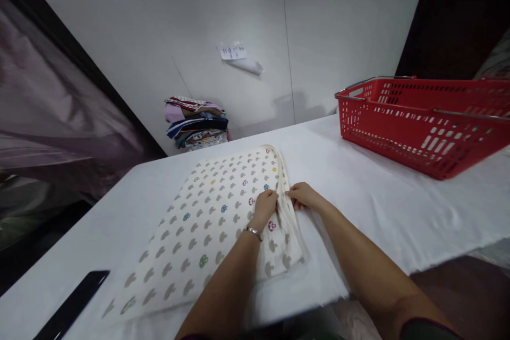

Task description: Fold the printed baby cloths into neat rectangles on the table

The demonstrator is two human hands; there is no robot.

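A cream cloth (199, 212) printed with grey and coloured mushrooms lies spread on the white-covered table, its layered right edge bunched up. My left hand (266, 207), with a silver bracelet at the wrist, pinches this edge from the left. From the right, my right hand (303, 196) grips the same edge with its fingers closed. Only a small gap of cloth separates the two hands. The fingertips are partly hidden in the folds.
A red plastic basket (398, 133) with metal handles stands at the right. Folded clothes (197, 123) are stacked against the wall at the back. A dark phone-like slab (74, 305) lies at the front left. A paper label (233, 53) is stuck on the wall.
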